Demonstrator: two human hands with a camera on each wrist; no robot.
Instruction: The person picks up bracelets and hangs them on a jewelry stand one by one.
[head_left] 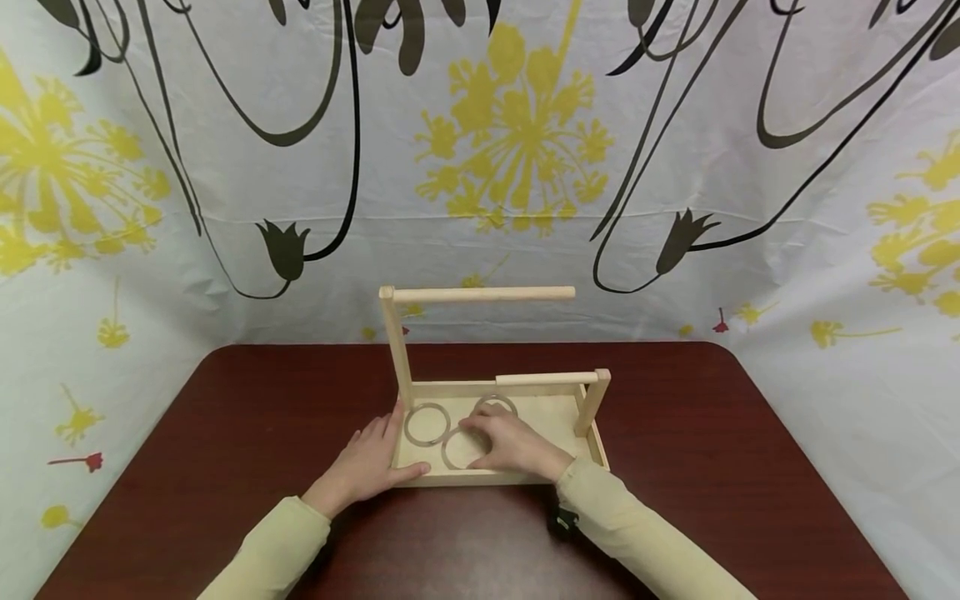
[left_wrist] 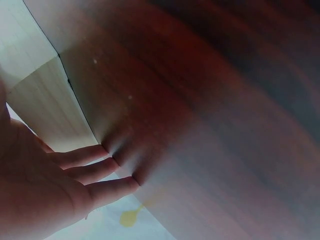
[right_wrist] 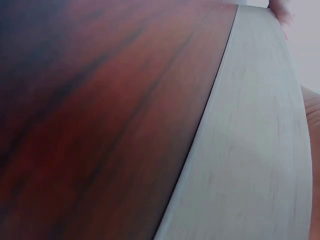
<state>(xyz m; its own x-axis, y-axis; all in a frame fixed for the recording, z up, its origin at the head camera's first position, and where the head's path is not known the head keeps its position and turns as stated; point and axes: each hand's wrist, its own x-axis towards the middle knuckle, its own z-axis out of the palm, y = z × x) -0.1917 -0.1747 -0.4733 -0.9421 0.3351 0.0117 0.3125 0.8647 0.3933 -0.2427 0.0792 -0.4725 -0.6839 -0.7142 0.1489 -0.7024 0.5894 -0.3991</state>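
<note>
A shallow pale wooden tray [head_left: 480, 479] sits on the table with three clear rings lying in it. My left hand [head_left: 367, 462] rests on the tray's left end, thumb over the front wall. In the left wrist view, that hand [left_wrist: 55, 190] has its fingers extended along the outer side wall [left_wrist: 60, 100]. Reaching over the front wall, my right hand [head_left: 517, 446] holds the front ring [head_left: 444, 450] between thumb and fingers. The left ring [head_left: 427, 405] lies beside it; the back ring [head_left: 495, 397] is partly covered by the fingers. The right wrist view shows mostly the front wall [right_wrist: 245, 125].
A tall post [head_left: 397, 350] at the tray's left carries a horizontal rod [head_left: 483, 294] pointing right. At the right, a shorter post [head_left: 592, 404] bears a lower rod [head_left: 547, 379] pointing left. The dark red table [head_left: 262, 433] meets a patterned cloth [head_left: 480, 250] behind.
</note>
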